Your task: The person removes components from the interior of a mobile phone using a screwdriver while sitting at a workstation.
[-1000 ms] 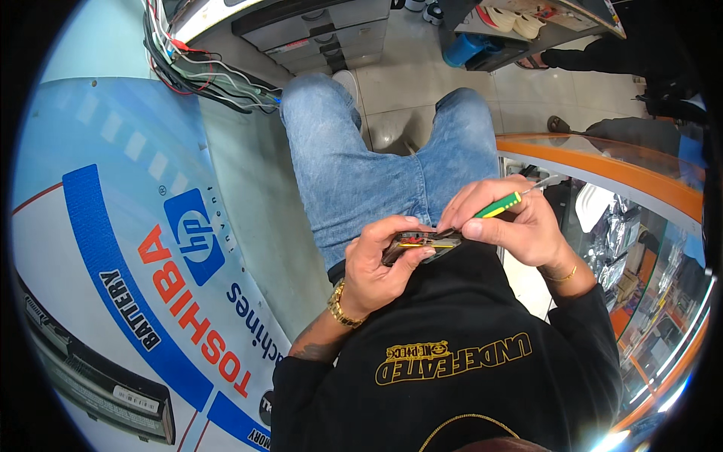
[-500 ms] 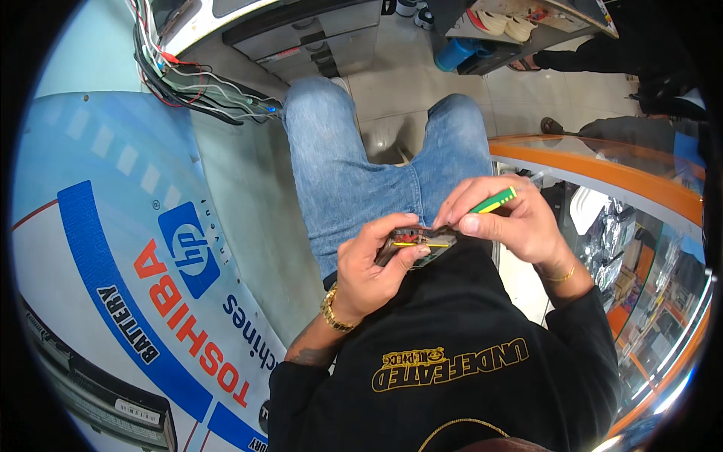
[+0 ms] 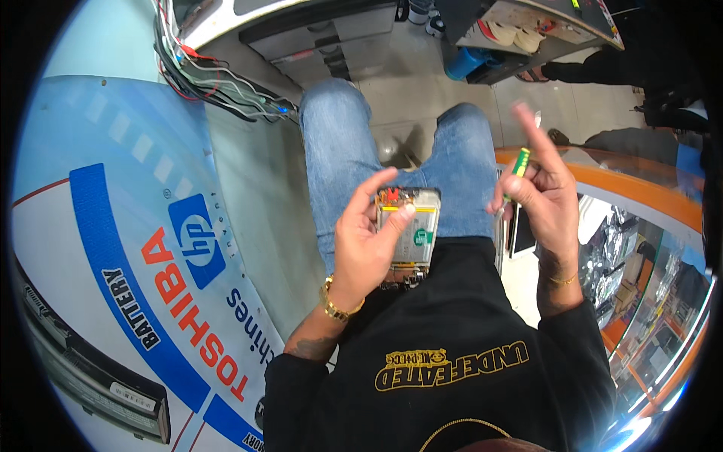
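Open phone (image 3: 423,224) no longer edge-on, right hand (image 3: 547,200) now apart

The pale tiled floor (image 3: 413,79) carries a grey drawer unit (image 3: 297,41) and, near it, dark-and-white sneakers (image 3: 427,21). On a brownish shelf (image 3: 514,13) rests a pair of cream shoes (image 3: 526,39), set side by side. Inside the orange-edged glass display case (image 3: 640,183) lie silvery wrapped packets (image 3: 611,245) beside a white piece (image 3: 592,216), its kind unclear.
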A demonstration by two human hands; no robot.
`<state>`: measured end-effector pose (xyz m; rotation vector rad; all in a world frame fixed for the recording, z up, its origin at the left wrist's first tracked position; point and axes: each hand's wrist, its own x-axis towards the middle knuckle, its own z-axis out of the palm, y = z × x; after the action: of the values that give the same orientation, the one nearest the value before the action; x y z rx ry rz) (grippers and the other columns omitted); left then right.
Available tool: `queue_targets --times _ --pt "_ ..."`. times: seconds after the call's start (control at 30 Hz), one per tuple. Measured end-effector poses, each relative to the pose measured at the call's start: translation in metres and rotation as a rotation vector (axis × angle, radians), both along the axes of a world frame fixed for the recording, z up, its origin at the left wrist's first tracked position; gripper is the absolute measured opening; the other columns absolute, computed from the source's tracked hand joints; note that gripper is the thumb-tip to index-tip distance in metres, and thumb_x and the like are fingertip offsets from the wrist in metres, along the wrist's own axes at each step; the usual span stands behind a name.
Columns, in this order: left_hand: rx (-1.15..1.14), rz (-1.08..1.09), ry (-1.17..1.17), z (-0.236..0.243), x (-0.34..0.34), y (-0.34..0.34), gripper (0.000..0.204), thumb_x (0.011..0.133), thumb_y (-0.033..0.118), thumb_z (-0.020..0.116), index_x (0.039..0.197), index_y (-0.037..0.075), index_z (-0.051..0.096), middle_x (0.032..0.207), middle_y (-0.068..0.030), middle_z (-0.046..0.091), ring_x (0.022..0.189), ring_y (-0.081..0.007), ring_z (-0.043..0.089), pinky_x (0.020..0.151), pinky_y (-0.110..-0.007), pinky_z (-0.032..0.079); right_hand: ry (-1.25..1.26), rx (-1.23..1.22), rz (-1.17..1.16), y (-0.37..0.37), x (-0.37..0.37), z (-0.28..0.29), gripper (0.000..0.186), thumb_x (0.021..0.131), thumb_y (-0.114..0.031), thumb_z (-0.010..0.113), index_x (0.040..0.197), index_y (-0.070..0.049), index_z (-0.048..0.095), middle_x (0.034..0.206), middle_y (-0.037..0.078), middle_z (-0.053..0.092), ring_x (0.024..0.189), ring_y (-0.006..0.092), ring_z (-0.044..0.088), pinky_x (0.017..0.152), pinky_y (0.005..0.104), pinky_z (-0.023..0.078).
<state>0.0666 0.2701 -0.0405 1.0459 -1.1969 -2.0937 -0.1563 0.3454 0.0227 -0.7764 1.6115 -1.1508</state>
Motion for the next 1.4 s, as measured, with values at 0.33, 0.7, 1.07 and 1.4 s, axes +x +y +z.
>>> queue_targets --times 0.33,0.7,1.07,1.4 --pt "0.108 -0.026 0.083 -0.018 -0.002 -0.005 0.045 0.091 -0.005 0.062 0.133 -0.003 0.047 0.106 -0.0123 0.069 0.095 -0.0134 0.067 0.083 -0.027 0.055 -0.327 -0.224 0.105 0.000 0.005 -0.042 0.038 0.100 -0.017 0.056 0.132 0.003 0.056 0.096 0.013 0.072 0.082 0.0160 0.068 0.075 0.0289 0.051" --pt "-0.014 -0.114 0.116 -0.008 0.003 -0.004 0.044 0.090 -0.006 0.063 0.131 -0.001 0.049 0.107 -0.0120 0.069 0.099 -0.0133 0.066 0.087 -0.028 0.052 -0.177 -0.223 0.084 -0.001 0.015 -0.037 0.017 0.096 -0.012 0.063 0.106 0.002 0.068 0.091 0.005 0.068 0.084 0.0118 0.065 0.079 0.0264 0.052" --pt "-0.082 -0.172 0.196 0.007 0.007 0.005 0.046 0.091 -0.007 0.063 0.135 -0.003 0.047 0.115 -0.0122 0.066 0.105 -0.0134 0.063 0.092 -0.028 0.050 0.121 -0.405 0.257 -0.002 0.017 -0.012 0.011 0.087 -0.003 0.070 0.097 0.000 0.069 0.095 0.013 0.073 0.088 0.0244 0.071 0.077 0.0333 0.056" --pt "-0.158 -0.212 0.039 0.004 -0.002 0.003 0.036 0.104 0.015 0.049 0.134 -0.004 0.055 0.116 -0.0082 0.067 0.104 -0.0115 0.061 0.095 -0.027 0.046 0.189 -0.426 0.297 -0.008 0.010 -0.018 0.011 0.085 -0.002 0.072 0.095 -0.001 0.069 0.094 0.011 0.073 0.089 0.0231 0.071 0.079 0.0329 0.056"
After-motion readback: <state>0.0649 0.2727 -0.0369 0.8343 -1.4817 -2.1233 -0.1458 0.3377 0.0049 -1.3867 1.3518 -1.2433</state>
